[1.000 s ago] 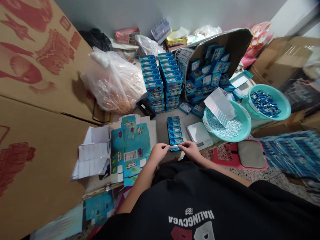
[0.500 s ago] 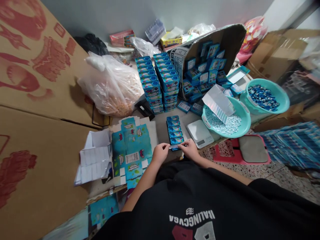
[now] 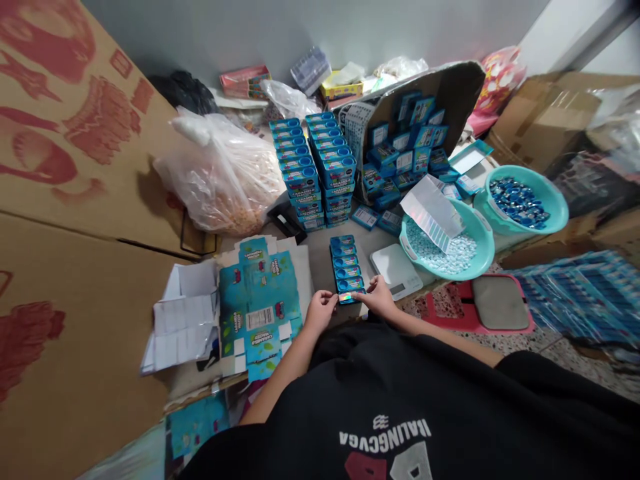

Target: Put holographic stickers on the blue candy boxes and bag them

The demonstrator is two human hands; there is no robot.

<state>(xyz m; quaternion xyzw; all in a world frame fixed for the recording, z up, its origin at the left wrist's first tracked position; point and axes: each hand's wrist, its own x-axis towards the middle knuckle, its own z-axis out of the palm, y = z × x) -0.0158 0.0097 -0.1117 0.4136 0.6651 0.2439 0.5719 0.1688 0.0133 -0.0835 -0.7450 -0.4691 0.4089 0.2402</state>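
Note:
A row of small blue candy boxes [image 3: 346, 263] stands on the table in front of me. Across the nearest box lies a shiny, rainbow-reflecting sticker [image 3: 345, 297]. My left hand [image 3: 321, 311] pinches at the sticker's left end, thumb and fingers together. At the other end, my right hand [image 3: 379, 297] has its thumb on the sticker and its fingers curled beside the box. A white scale [image 3: 397, 271] sits just right of the row. Flattened printed cartons [image 3: 260, 300] lie to the left.
Two stacks of blue boxes [image 3: 320, 167] rise behind the row, beside a cut carton [image 3: 463, 87] with more boxes. Sticker sheets [image 3: 430, 207] rest over a turquoise basin [image 3: 486, 250] of pale candies. Another basin [image 3: 560, 207] holds blue-wrapped pieces. A clear bag [image 3: 220, 173] stands left.
The sticker has come down from between my hands onto the nearest box and now catches the light. My right thumb has shifted onto it. The whole view has shifted slightly.

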